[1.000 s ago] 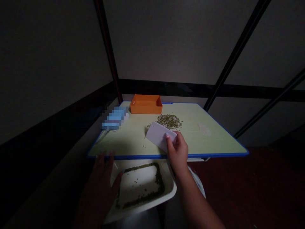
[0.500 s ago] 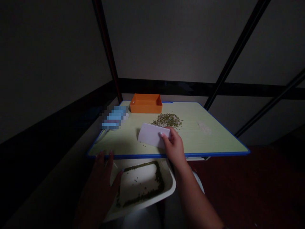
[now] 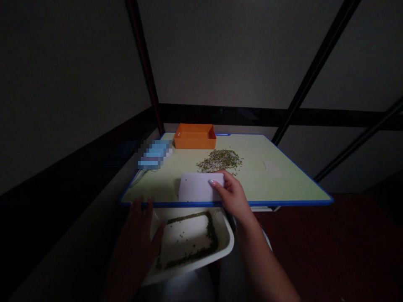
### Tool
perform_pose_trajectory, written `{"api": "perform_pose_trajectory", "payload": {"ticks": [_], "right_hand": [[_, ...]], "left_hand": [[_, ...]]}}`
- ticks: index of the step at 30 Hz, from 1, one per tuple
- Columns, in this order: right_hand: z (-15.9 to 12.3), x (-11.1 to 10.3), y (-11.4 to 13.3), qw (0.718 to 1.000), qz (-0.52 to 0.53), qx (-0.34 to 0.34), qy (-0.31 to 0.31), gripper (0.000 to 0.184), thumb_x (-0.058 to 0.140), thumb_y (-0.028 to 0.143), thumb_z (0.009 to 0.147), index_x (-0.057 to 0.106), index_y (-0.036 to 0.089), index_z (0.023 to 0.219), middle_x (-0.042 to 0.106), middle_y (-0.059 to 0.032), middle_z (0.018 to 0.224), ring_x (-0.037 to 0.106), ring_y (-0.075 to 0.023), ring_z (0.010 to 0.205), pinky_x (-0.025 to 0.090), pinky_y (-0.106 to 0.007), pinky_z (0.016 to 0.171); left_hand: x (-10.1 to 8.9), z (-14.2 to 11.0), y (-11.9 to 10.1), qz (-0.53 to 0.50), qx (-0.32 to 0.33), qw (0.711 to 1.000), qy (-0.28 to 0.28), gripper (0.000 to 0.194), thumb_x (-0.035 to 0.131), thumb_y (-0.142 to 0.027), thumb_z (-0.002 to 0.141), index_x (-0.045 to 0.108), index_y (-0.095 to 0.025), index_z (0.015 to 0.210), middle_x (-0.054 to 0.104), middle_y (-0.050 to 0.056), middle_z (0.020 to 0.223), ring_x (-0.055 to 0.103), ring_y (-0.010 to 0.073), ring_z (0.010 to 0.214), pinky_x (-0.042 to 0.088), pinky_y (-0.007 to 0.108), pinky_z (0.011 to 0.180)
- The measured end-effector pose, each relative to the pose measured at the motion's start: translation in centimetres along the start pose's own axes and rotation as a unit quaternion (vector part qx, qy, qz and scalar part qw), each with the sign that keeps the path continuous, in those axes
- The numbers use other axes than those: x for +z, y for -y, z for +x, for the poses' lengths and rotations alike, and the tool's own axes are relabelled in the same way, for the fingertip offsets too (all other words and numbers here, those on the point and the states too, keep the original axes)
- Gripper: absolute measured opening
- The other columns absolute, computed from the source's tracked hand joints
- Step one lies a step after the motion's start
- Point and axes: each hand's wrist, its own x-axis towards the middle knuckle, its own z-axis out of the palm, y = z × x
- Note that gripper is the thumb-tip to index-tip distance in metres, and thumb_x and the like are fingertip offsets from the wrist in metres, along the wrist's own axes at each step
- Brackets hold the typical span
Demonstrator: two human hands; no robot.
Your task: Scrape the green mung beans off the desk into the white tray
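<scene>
White card point(image 3: 197, 188) sits pinched in the right hand point(image 3: 232, 196). Loosely spread, the left hand point(image 3: 138, 230) steadies the tray point(image 3: 231, 241), I'd guess, placed below the table point(image 3: 283, 184) for catching grains point(image 3: 223, 159).

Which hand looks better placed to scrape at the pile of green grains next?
Probably the right hand: it holds the white card just on the near side of the pile of green grains. The left hand is by the white tray.

Orange box point(image 3: 195, 144) near grey wall point(image 3: 220, 54); pixelated blue item point(image 3: 155, 154) to its left; reddish floor point(image 3: 308, 247).
</scene>
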Motion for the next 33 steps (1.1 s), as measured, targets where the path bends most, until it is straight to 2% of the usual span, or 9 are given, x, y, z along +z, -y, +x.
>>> {"api": "perform_pose_trajectory", "payload": {"ticks": [5,8,19,26,33], "right_hand": [[-0.4,-0.1,0.6,1.000,0.008,-0.009,0.027,0.012,0.062,0.032,0.085,0.060,0.021,0.085,0.056,0.0030,0.072,0.051,-0.0136,0.067,0.037,-0.023,0.058],[-0.6,-0.2,0.7,1.000,0.014,-0.014,0.022,0.012,0.062,0.032,0.086,0.061,0.021,0.087,0.057,0.0031,0.073,0.052,-0.0134,0.067,0.038,-0.023,0.059],[-0.5,0.0,0.2,0.995,-0.009,0.006,-0.101,0.018,0.061,0.038,0.085,0.058,0.020,0.088,0.061,0.0016,0.075,0.056,-0.0154,0.071,0.041,-0.024,0.063],[-0.4,1.7,-0.5,0.999,-0.009,0.012,-0.043,0.017,0.059,0.037,0.086,0.059,0.021,0.093,0.063,0.0006,0.079,0.056,-0.0160,0.072,0.042,-0.025,0.065],[-0.4,1.6,-0.4,0.998,0.043,0.033,-0.012,0.020,0.064,0.037,0.082,0.061,0.020,0.092,0.063,0.0001,0.080,0.056,-0.0164,0.075,0.043,-0.026,0.067]], "left_hand": [[0.1,-0.1,0.1,-0.003,0.003,1.000,-0.008,0.067,0.031,-0.051,0.088,0.038,-0.011,0.142,0.030,0.024,0.156,0.026,0.0331,0.146,0.036,0.052,0.113],[0.1,-0.1,0.1,-0.001,-0.003,1.000,-0.003,0.067,0.033,-0.050,0.087,0.039,-0.011,0.141,0.030,0.025,0.155,0.027,0.0338,0.146,0.036,0.053,0.113],[0.1,-0.2,0.2,0.000,-0.003,1.000,-0.007,0.065,0.034,-0.050,0.088,0.038,-0.014,0.142,0.030,0.023,0.156,0.029,0.0333,0.145,0.038,0.051,0.111],[0.2,-0.2,0.2,0.001,0.003,1.000,-0.004,0.067,0.034,-0.052,0.087,0.037,-0.013,0.142,0.030,0.025,0.155,0.028,0.0346,0.145,0.038,0.053,0.111],[0.3,-0.3,0.2,-0.009,0.001,1.000,-0.009,0.066,0.034,-0.050,0.087,0.036,-0.014,0.142,0.027,0.023,0.157,0.026,0.0341,0.147,0.034,0.055,0.113]]}}
